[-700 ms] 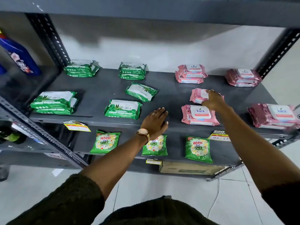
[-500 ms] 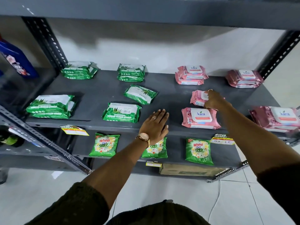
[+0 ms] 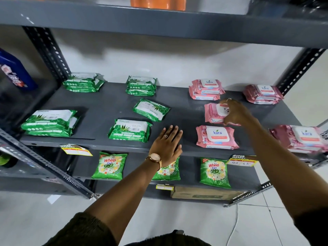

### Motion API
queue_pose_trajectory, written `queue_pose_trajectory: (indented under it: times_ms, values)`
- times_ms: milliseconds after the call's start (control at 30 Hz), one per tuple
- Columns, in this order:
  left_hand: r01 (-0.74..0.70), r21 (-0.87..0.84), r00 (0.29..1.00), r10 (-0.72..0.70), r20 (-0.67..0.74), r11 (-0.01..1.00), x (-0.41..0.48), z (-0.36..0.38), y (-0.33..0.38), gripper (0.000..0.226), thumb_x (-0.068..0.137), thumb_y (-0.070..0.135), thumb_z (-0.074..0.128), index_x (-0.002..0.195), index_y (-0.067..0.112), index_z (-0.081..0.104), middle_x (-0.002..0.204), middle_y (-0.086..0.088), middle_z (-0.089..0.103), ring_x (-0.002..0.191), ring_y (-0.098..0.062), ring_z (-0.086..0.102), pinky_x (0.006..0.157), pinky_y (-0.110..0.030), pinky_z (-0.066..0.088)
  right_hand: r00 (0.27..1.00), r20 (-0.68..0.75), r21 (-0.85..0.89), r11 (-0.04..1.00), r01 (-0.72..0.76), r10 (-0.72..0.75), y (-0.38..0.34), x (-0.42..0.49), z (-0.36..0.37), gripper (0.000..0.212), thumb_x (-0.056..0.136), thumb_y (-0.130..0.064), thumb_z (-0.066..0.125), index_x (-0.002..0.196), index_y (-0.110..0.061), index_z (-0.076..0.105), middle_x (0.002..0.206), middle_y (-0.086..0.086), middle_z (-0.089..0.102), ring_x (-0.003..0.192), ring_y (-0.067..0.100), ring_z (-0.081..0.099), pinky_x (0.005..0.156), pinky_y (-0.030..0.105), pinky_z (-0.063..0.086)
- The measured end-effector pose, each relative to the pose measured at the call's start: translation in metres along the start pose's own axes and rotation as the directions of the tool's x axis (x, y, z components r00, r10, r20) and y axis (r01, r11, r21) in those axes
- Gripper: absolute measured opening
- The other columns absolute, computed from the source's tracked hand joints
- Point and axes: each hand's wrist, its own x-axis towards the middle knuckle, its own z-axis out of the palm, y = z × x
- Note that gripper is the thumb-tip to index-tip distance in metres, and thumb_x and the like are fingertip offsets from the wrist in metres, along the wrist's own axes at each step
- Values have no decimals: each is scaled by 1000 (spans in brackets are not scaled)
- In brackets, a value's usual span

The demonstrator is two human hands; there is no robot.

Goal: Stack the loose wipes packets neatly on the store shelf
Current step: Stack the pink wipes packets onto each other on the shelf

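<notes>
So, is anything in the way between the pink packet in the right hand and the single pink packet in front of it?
Nothing visible. The right hand grips the loose pink packet; only bare shelf separates it from the front pink packet.

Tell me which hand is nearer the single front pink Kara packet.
Right. The right hand grips the loose pink packet just behind the front Kara packet. The left hand lies flat on the shelf beside it, apart from it.
</notes>
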Motion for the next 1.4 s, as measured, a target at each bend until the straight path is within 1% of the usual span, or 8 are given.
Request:
queue_pose_trajectory:
  times_ms: [267,500,733,867,1000,1067,1200,1400]
  values:
    - [-7,-9,999,7,-34,1000,-1,-1,0,59,95,35,31,148,11,24,158,-13,24,148,-28,16,122,-42,10,993,84,66,995,75,-81,-24,-64,13,83,55,6,82,129,-13,50,131,11,57,117,31,55,96,41,48]
    - [-1,-15,1000,0,-20,1000,-2,-3,2,59,97,34,32,150,12,20,160,-12,19,149,-27,11,122,-41,5,969,228,148,987,57,-90,-17,-66,7,100,64,-8,82,146,-23,27,154,5,31,139,25,32,105,33,33]
    - [12,-10,1000,-12,-13,1000,0,-3,2,59,97,35,31,150,13,20,160,-10,20,149,-26,11,122,-41,5,999,19,79,996,-38,36,-26,-68,3,74,62,-32,85,124,-6,55,129,14,60,116,33,57,95,40,48]
    - [10,-16,1000,-10,-8,1000,1,-3,1,58,96,35,33,149,13,22,159,-10,22,148,-26,13,122,-41,8,953,-225,-173,954,-245,203,-44,-77,3,69,76,-62,61,104,1,61,106,20,67,100,40,64,75,40,53]
    - [5,-10,1000,-5,-4,1000,2,-1,-1,58,97,36,32,149,13,21,159,-11,21,148,-26,12,122,-41,7,979,-202,-321,943,-94,28,-35,-80,-3,28,88,-8,57,115,-2,56,119,22,62,109,42,59,77,39,50]
    - [1,-19,1000,-2,-6,1000,1,1,-2,58,97,36,32,149,12,21,159,-11,21,149,-26,12,122,-40,6,983,4,-342,923,174,-183,-22,-78,-5,62,78,13,57,133,-13,47,142,15,47,128,34,46,94,40,47]
    - [-2,-36,1000,2,-11,999,1,2,-2,58,98,35,32,150,12,20,160,-11,18,149,-26,10,121,-40,3,922,171,-302,873,384,-347,-8,-77,-4,84,75,15,61,144,-23,33,158,1,20,147,20,15,103,32,43]
    - [4,-35,1000,-4,-3,999,1,0,-1,58,98,35,32,150,12,19,160,-11,17,149,-26,9,122,-40,3,954,187,-181,947,266,-233,-14,-72,-4,79,74,-9,77,142,-14,38,146,9,41,131,26,42,103,32,39]
